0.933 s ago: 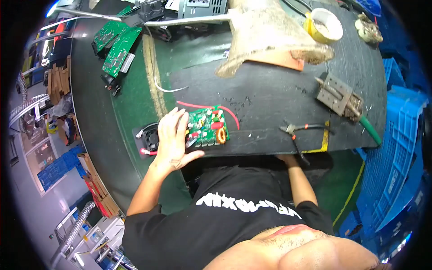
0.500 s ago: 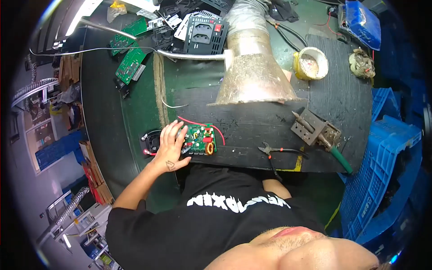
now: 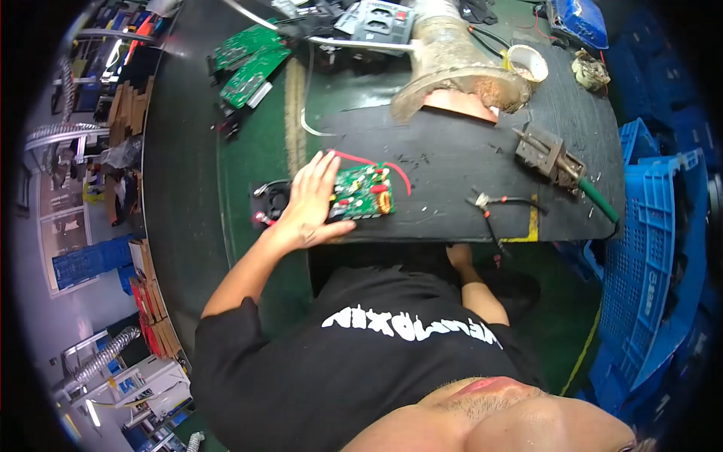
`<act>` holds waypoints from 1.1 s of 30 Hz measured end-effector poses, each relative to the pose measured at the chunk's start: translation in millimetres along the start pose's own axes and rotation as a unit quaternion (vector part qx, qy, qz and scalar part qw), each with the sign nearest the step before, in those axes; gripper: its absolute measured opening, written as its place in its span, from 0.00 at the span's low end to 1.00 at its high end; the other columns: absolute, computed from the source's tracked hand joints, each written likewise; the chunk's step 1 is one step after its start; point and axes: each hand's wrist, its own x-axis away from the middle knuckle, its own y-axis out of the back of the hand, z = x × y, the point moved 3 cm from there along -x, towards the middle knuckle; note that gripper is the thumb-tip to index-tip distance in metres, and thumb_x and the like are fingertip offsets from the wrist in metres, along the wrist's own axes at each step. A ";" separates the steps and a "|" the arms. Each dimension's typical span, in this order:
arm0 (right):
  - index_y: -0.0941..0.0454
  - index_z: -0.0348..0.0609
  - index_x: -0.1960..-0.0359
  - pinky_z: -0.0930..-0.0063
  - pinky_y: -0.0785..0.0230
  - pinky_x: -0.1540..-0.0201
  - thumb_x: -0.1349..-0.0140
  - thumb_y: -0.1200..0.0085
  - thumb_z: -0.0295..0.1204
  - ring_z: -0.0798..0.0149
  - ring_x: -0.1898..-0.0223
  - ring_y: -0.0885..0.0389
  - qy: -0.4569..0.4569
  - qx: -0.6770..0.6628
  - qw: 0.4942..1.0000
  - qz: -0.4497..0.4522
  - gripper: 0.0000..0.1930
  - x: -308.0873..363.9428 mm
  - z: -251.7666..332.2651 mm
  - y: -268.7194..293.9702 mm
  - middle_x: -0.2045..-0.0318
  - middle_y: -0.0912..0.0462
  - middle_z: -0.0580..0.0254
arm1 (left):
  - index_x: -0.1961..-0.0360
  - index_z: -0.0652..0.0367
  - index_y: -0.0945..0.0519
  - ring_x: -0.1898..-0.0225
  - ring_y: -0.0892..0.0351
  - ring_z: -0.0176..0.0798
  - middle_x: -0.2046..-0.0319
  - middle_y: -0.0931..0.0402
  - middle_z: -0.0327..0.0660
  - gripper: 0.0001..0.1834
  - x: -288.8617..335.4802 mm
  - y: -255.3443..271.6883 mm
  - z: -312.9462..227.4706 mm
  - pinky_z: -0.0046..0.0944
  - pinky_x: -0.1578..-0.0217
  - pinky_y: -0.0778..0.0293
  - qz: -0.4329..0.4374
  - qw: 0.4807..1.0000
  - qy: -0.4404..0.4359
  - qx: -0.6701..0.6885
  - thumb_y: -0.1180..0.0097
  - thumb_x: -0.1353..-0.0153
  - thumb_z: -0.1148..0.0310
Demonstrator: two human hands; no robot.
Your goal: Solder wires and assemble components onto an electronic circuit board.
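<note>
My left hand (image 3: 309,197), fingers stretched out, lies over the left part of a green circuit board (image 3: 363,197) at the table's front edge. The board carries small components and a copper-wound coil (image 3: 384,202). A black fan (image 3: 277,199) sits by its left end, partly covered by the hand, and a red wire (image 3: 399,172) curves along its far side. My right hand (image 3: 456,255) is low at the table's front edge; its fingers are hidden. Closest to it are cutting pliers (image 3: 483,202) with dark handles, lying with jaws apart.
A soldering iron with a green handle (image 3: 597,199) rests in a metal stand (image 3: 544,155). A fume hood (image 3: 459,71) hangs over the far middle. More green boards (image 3: 252,79) lie far left. A white-rimmed cup (image 3: 527,62) stands far right; blue crates (image 3: 640,264) stand beside the table.
The whole view has shifted, showing the hood's underside and more of my right forearm. My left hand stays on the board.
</note>
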 end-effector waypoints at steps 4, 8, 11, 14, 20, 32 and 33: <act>0.13 0.34 0.59 0.53 0.29 0.40 0.34 0.53 0.58 0.38 0.44 0.20 -0.235 0.019 0.933 0.271 0.33 -8.6 16.9 27.8 0.53 0.17 0.36 | 0.26 0.64 0.42 0.26 0.49 0.62 0.26 0.48 0.58 0.51 -26.7 44.4 -17.3 0.58 0.29 0.49 -0.134 0.985 -0.078 -0.074 0.32 0.43 0.51; 0.13 0.39 0.58 0.50 0.28 0.42 0.35 0.48 0.56 0.39 0.47 0.18 -0.226 0.012 0.951 0.212 0.29 -0.1 7.9 42.0 0.54 0.15 0.41 | 0.55 0.62 0.20 0.52 0.21 0.53 0.54 0.19 0.47 0.19 -139.4 119.3 -20.4 0.48 0.50 0.26 -0.363 0.876 -0.266 -0.171 0.32 0.43 0.62; 0.14 0.38 0.59 0.56 0.23 0.52 0.36 0.42 0.45 0.42 0.56 0.15 -0.146 -0.052 0.975 0.156 0.20 7.8 35.3 91.5 0.63 0.13 0.42 | 0.60 0.63 0.18 0.50 0.19 0.58 0.55 0.20 0.58 0.17 -242.0 146.8 29.8 0.50 0.51 0.22 -0.209 0.964 -0.022 -0.166 0.39 0.43 0.60; 0.14 0.37 0.59 0.60 0.23 0.55 0.36 0.40 0.41 0.45 0.58 0.14 -0.169 -0.075 0.981 0.066 0.17 42.4 44.9 148.6 0.63 0.13 0.43 | 0.64 0.62 0.17 0.51 0.20 0.61 0.60 0.20 0.59 0.15 -282.6 122.1 43.4 0.51 0.53 0.23 -0.247 0.958 -0.029 -0.145 0.38 0.45 0.61; 0.14 0.39 0.55 0.72 0.26 0.53 0.31 0.42 0.34 0.68 0.59 0.15 -0.298 -0.194 0.923 -0.146 0.12 146.4 36.8 202.1 0.64 0.12 0.59 | 0.58 0.63 0.22 0.52 0.27 0.67 0.60 0.25 0.60 0.28 -291.3 119.8 84.2 0.57 0.51 0.28 -0.328 0.939 -0.064 -0.083 0.27 0.58 0.59; 0.16 0.35 0.56 0.78 0.25 0.62 0.30 0.45 0.32 0.69 0.66 0.16 -0.219 -0.422 0.880 -0.026 0.12 128.3 125.0 303.0 0.67 0.13 0.61 | 0.68 0.58 0.23 0.67 0.25 0.45 0.69 0.25 0.40 0.11 -87.2 141.6 -46.9 0.45 0.65 0.29 -0.560 0.793 -0.235 -0.054 0.33 0.50 0.78; 0.16 0.34 0.57 0.77 0.24 0.62 0.28 0.45 0.40 0.66 0.66 0.15 -0.167 -0.462 0.871 -0.008 0.18 114.7 155.4 321.0 0.65 0.13 0.58 | 0.69 0.57 0.23 0.67 0.26 0.44 0.69 0.26 0.39 0.12 -61.2 122.7 -61.6 0.43 0.65 0.28 -0.575 0.775 -0.252 -0.075 0.33 0.53 0.79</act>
